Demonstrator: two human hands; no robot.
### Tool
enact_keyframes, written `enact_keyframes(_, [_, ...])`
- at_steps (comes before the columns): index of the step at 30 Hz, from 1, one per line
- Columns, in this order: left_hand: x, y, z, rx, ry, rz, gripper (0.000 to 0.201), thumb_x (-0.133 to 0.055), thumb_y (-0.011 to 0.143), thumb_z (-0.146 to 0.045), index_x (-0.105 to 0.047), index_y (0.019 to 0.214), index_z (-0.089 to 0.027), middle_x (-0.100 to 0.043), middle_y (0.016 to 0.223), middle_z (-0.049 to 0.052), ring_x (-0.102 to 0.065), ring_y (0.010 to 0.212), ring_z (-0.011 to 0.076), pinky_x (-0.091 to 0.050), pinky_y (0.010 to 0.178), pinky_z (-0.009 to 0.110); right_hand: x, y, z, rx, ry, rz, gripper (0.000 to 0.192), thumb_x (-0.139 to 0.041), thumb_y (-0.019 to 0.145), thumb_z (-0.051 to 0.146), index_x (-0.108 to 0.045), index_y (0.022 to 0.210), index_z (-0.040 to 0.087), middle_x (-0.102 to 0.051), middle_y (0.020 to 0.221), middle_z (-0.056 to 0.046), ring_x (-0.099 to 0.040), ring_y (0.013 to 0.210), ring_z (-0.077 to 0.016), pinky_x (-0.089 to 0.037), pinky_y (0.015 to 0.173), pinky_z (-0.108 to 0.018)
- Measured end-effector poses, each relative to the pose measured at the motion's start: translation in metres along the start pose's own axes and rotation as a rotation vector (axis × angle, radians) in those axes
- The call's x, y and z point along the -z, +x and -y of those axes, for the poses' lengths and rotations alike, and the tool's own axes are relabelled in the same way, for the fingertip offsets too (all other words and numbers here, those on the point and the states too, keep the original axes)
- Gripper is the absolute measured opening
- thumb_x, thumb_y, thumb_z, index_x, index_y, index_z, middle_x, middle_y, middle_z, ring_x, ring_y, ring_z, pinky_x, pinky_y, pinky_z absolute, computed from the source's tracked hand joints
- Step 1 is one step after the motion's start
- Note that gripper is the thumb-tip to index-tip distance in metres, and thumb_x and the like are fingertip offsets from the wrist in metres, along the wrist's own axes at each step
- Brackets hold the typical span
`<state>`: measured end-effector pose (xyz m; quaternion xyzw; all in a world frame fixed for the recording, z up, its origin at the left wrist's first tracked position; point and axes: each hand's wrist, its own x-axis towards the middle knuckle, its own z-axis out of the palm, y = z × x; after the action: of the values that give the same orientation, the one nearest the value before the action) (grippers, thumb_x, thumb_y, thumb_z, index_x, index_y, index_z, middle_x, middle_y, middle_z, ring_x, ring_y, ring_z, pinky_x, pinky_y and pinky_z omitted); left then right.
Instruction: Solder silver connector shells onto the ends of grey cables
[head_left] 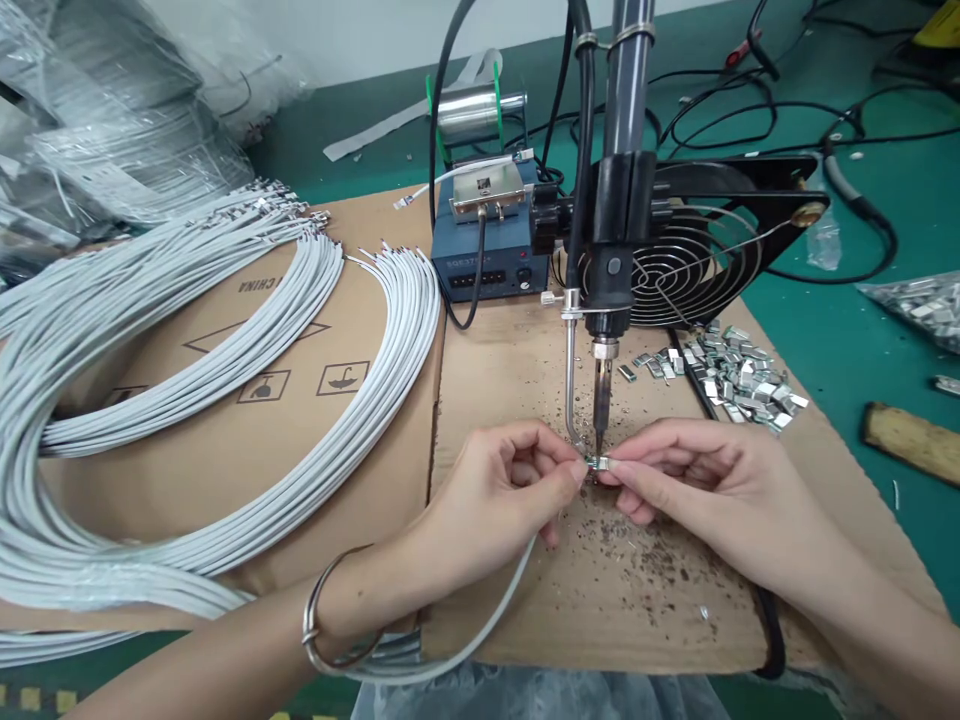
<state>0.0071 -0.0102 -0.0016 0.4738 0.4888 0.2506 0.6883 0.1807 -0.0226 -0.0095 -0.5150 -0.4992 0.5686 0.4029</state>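
From the head view, the left hand [499, 485] pinches its fingers [576, 470] narrowly on the end of a thin grey cable [480, 630] that loops back under the wrist. The right hand [694, 480] meets it fingertip to fingertip, fingers closed on a small silver metal clip [600, 462] at the cable's end. The clip sits just beneath the tip of the upright black soldering iron [602, 395], above the brown cardboard-covered surface [637, 590]. Both wrists reach in low from the near edge.
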Motion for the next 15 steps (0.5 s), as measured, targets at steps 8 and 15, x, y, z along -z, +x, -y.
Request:
enact_keyframes(8, [-0.0017,0.0006,0.0002,-0.003,-0.026,-0.021,0.009,-0.061,0.077,-0.021,-0.055,0.073,-0.014,-0.050,0.054,-0.006,-0.050,0.038,0.0036,-0.035,0.031,0.010,0.0004,0.0035,0.0081,-0.060,0.005,0.019,0.002,-0.070,0.068,0.017,-0.071,0.066,0.016,-0.067,0.048,-0.001,-0.061,0.039,-0.0101,-0.052,0.038,-0.012])
enact_keyframes(15, [-0.0013,-0.0005,-0.0011,-0.006,-0.040,-0.011,0.010,-0.060,0.078,-0.021,-0.055,0.072,-0.014,-0.050,0.055,-0.006,-0.050,0.038,0.0028,-0.035,0.030,0.009,0.0028,0.0031,0.0040,-0.055,0.026,0.029,0.001,-0.069,0.069,0.017,-0.070,0.070,0.016,-0.066,0.049,0.000,-0.061,0.039,-0.0101,-0.052,0.038,-0.012])
